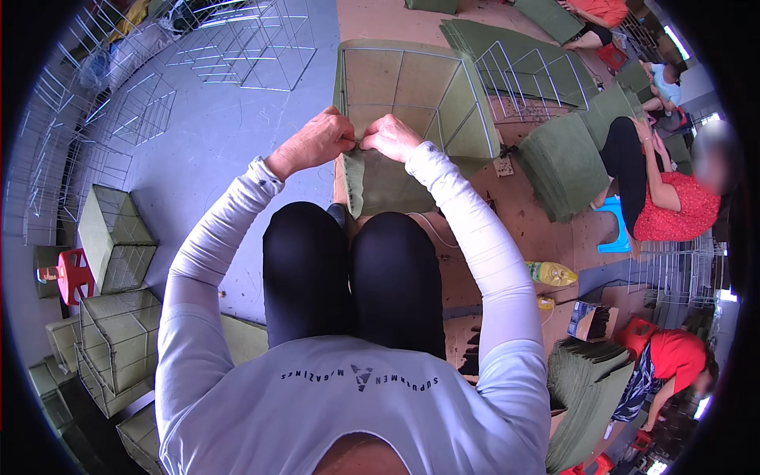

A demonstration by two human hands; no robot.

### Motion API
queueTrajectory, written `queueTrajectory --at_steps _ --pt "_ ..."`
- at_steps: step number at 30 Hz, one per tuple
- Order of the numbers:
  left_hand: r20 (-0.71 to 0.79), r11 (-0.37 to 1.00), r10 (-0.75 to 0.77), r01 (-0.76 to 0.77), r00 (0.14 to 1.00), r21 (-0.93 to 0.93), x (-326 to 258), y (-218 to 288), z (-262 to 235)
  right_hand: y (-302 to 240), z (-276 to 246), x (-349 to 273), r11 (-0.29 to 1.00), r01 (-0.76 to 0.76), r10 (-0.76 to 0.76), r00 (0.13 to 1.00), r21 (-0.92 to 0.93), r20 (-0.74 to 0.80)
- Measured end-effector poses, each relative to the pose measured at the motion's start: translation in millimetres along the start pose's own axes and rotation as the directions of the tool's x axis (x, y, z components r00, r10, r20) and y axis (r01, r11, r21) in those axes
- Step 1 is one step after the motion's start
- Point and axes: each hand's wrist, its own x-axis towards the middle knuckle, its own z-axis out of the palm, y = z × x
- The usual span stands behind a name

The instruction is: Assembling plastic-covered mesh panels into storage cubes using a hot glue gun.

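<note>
A wire-frame box [417, 50] lined with green fabric stands in front of my knees, its open side facing up. At its near left corner my left hand [321, 141] and my right hand [393, 138] meet, fingertips pinched close together at the frame's edge. What lies between the fingertips is too small to make out. Below them a loose green fabric flap [388, 188] hangs toward my knees, its left edge pale and uneven.
Bare wire frames [245, 47] stand at the far left. Finished green boxes [119, 237] and a red stool [75, 275] are at left. Green sheets [558, 166] lie stacked at right, near a yellow bottle [552, 273] and a blue stool [612, 226]. Several people sit working along the right.
</note>
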Motion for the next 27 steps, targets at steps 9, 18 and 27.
queueTrajectory --at_steps 9,18,27 --pt "0.023 1.000 0.015 -0.016 1.000 0.016 4 -1 0 8 -5 1 0.984 0.153 -0.147 0.987 -0.093 0.069" --pt "0.127 0.999 -0.014 0.009 0.992 0.042 3 -8 2 4 3 7 0.984 0.105 -0.079 0.981 -0.146 0.178" --pt "0.231 0.994 -0.012 -0.013 0.973 0.106 3 -11 8 -4 10 -1 0.990 0.087 -0.065 0.980 -0.113 0.188"
